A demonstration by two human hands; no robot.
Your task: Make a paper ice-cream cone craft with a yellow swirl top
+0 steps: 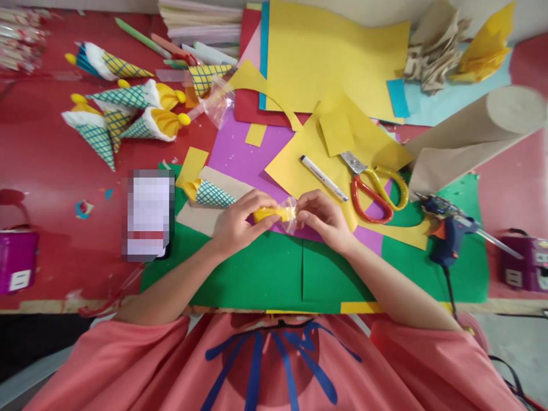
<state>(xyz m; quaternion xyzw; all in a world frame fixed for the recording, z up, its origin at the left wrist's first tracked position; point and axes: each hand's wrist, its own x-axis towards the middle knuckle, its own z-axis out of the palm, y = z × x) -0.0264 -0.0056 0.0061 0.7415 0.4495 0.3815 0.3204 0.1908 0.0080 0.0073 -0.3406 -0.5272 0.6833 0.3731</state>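
In the head view, the left hand point(237, 220) closes its fingers around one end of a small yellow roll in clear plastic wrap point(276, 214). The right hand point(321, 216) pinches the other end of the wrap with its fingertips. The roll is between both hands, above the green paper sheet point(265, 274) and the purple paper sheet point(240, 151). Just left of it lies a paper cone with blue grid pattern point(212, 194). The red and yellow scissors point(372, 188), a white marker pen point(323, 178) and a blue glue gun point(447, 228) lie to the right.
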